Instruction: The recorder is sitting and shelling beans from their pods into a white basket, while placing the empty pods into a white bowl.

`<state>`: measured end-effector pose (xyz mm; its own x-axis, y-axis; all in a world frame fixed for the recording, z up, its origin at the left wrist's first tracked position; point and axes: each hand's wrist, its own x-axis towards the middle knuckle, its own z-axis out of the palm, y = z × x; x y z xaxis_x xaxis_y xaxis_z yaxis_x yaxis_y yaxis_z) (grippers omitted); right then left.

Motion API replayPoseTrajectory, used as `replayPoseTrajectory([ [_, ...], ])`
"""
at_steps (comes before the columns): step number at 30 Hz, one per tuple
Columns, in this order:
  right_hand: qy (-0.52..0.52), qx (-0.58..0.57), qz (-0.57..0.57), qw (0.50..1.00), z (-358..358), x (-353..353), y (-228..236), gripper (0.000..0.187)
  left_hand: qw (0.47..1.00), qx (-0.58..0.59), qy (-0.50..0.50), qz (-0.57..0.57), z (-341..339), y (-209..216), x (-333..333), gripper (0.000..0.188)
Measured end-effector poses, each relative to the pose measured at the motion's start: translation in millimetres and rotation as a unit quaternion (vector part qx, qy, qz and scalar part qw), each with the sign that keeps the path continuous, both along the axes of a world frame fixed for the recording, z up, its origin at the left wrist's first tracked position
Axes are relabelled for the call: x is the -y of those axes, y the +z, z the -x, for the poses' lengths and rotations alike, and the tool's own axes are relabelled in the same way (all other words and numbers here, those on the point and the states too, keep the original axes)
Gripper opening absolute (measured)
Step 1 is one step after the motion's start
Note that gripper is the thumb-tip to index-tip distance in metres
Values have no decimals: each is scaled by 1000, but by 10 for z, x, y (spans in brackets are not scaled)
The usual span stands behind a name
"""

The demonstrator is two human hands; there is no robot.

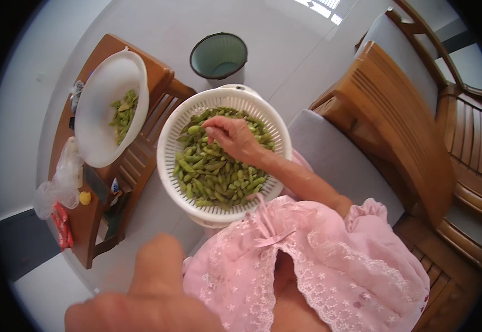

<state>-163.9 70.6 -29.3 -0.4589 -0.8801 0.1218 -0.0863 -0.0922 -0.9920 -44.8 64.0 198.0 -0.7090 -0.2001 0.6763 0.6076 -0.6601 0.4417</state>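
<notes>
The person sits on a wooden bench with a grey seat cushion (335,160) and balances a round white plastic colander (170,145) on the lap, so the heap of green soybean pods (213,169) inside it lies within easy reach. The right hand (231,137) reaches over from the right and rests palm-down on the top of the heap near the far rim, fingers curled and pinched together on a pod or two. The grip looks closed on pods, though the exact pod is too small to tell.

The left hand (155,293) sits low and very near the camera, large and blurred. Whether it holds anything, or whether it is open or closed, cannot be told.

To the left, on a low brown slatted wooden table (141,171), stands a large white plastic bowl (99,119) holding a small pile of green pods and pieces (122,114), kept apart from the colander's heap. Crumpled clear plastic bags (61,185) and a red packet (62,227) lie at the table's near end. A dark green waste bin (218,55) stands on the floor just beyond the colander, within reach of the seat.
</notes>
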Motion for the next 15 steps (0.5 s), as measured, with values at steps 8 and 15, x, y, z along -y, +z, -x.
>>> replayPoseTrajectory([
  [8,-12,-11,-1,1000,57,-24,24,13,997,-5,-79,26,-137,89,54,25],
  [15,-15,6,-3,1000,60,-32,-60,16,990,38,-126,55,-217,114,82,48],
])
